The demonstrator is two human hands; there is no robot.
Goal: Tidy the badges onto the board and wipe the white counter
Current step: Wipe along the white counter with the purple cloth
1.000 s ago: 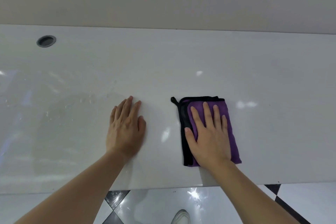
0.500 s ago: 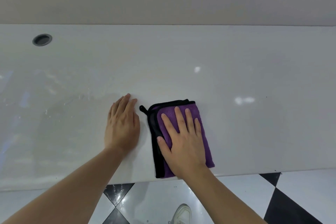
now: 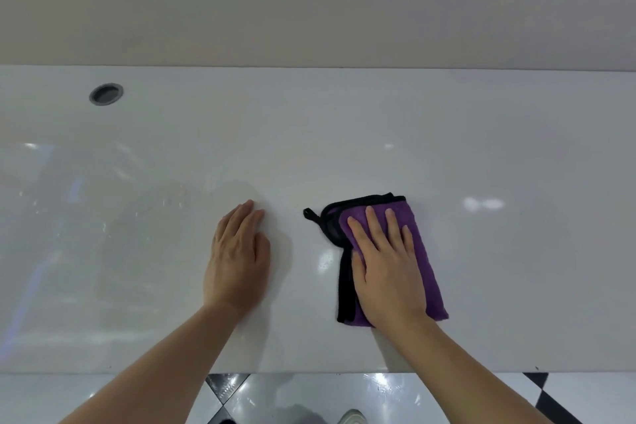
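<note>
A plain grey wall (image 3: 309, 0) runs behind a long glossy white counter (image 3: 481, 134), and below its near edge a black-and-white tiled floor (image 3: 309, 396) shows, with the toe of a pale shoe (image 3: 352, 416) at the bottom. A round dark hole (image 3: 106, 94) sits in the counter at the far left. Wet streaks and small droplets (image 3: 172, 200) sheen the surface left of centre.

The cloth (image 3: 423, 251) — purple, folded, edged in black with a small loop at its far left corner — lies flat on the counter right of centre, near the front edge. The right hand (image 3: 385, 268) presses down on it, palm flat, fingers straight and slightly spread, nothing curled round the fabric.

The left hand (image 3: 237, 262) rests palm down on the bare counter beside the cloth, apart from it — fingers straight and together, holding nothing. No badges or board are in view.
</note>
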